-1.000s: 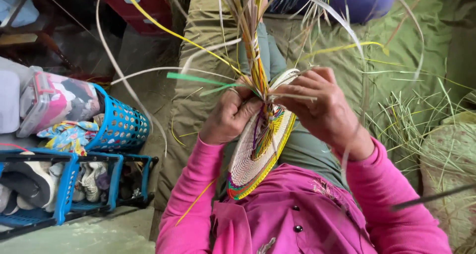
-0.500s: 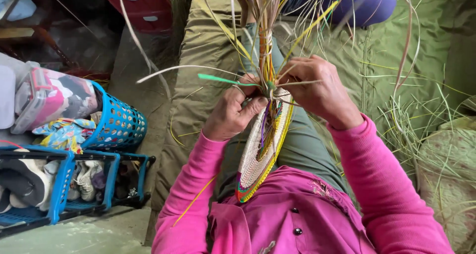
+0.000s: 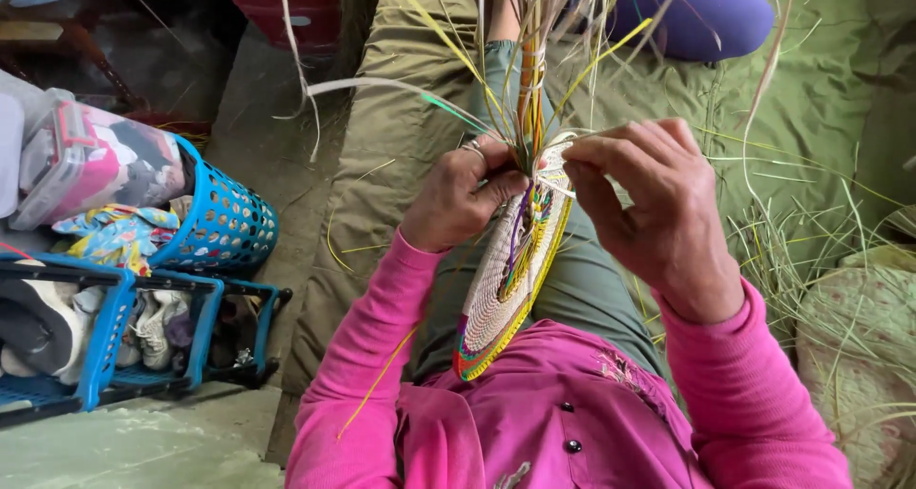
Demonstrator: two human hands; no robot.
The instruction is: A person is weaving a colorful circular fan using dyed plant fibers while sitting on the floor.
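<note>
Left hand (image 3: 463,198) pinches woven disc (image 3: 510,270) at top rim; right hand (image 3: 649,212) closed on loose straw strands (image 3: 534,69); disc upright over lap; light, stiff-woven, strands brittle; hold near rim.

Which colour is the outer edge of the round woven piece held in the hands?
The woven disc is mostly whitish with a yellow rim; seen in the head view.

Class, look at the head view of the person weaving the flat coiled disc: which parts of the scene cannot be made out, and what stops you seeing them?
- Head view: the far face of the flat coiled woven disc, seen edge-on.
- The left hand fingertips, curled behind the disc rim.
- The tips of the long straw strands, cut off by the top edge.
- The contents of the blue perforated plastic basket, hidden by its wall and patterned cloth.
</note>
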